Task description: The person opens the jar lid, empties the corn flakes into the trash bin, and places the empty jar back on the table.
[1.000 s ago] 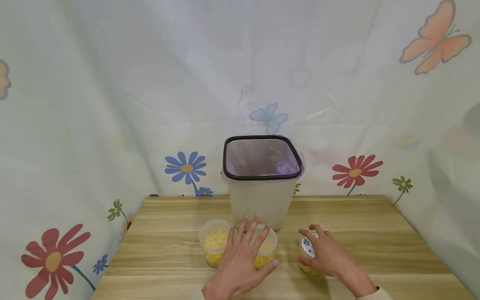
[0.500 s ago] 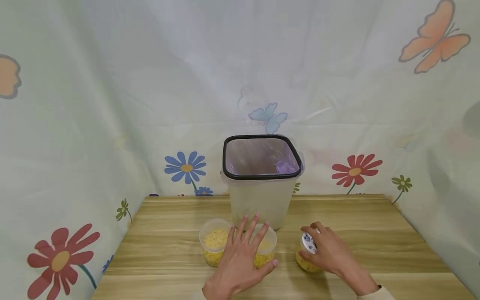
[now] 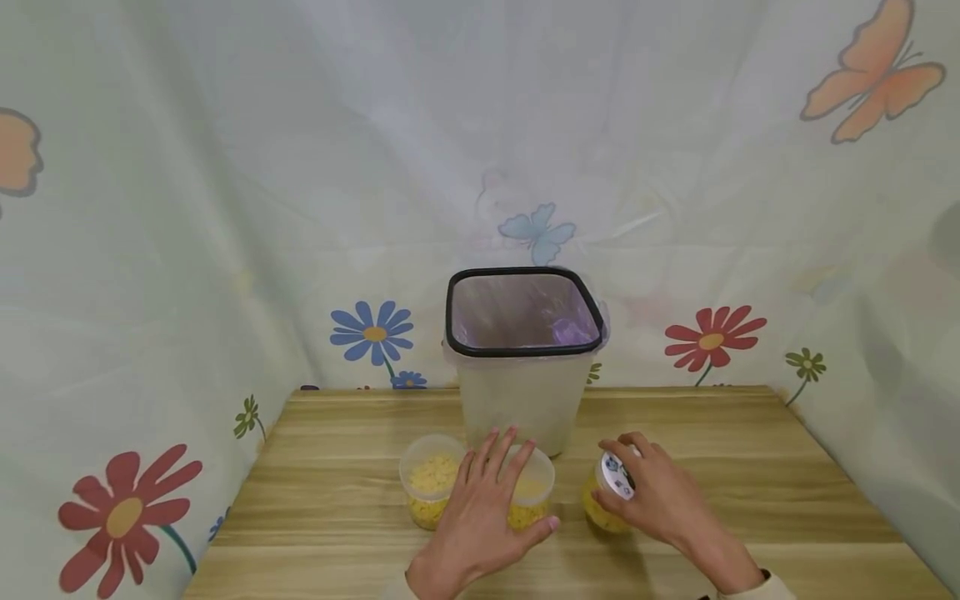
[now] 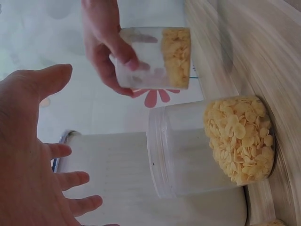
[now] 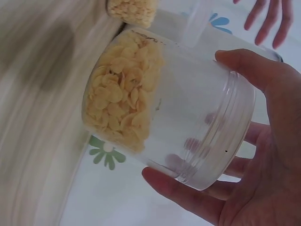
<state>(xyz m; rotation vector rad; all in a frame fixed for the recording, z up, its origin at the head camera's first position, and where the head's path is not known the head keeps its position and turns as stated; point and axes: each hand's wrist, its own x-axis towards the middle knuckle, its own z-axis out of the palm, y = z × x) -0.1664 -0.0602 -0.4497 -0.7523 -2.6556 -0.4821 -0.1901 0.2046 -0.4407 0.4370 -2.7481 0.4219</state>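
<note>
In the head view my right hand (image 3: 663, 500) grips a clear plastic jar (image 3: 596, 510) with a white, blue-printed lid (image 3: 617, 473). The jar leans, its base to the left; pale yellow flakes (image 5: 120, 92) fill its lower part in the right wrist view. Thumb and fingers go round its upper part. My left hand (image 3: 480, 525) is spread with straight fingers over two lidless jars of the same flakes. It partly covers the right jar (image 3: 536, 492), while the left jar (image 3: 427, 504) shows mostly uncovered. One standing jar (image 4: 211, 146) fills the left wrist view, the fingers apart from it.
Behind the jars stands a tall translucent bin (image 3: 517, 392) with a black rim and a clear liner. All stand on a wood-grain table (image 3: 345, 458). A curtain (image 3: 300, 167) printed with flowers and butterflies surrounds it at the back and sides.
The held jar has shifted slightly left and its base has swung left, so it leans more. My right hand has moved a little with it; my left hand stays nearly still.
</note>
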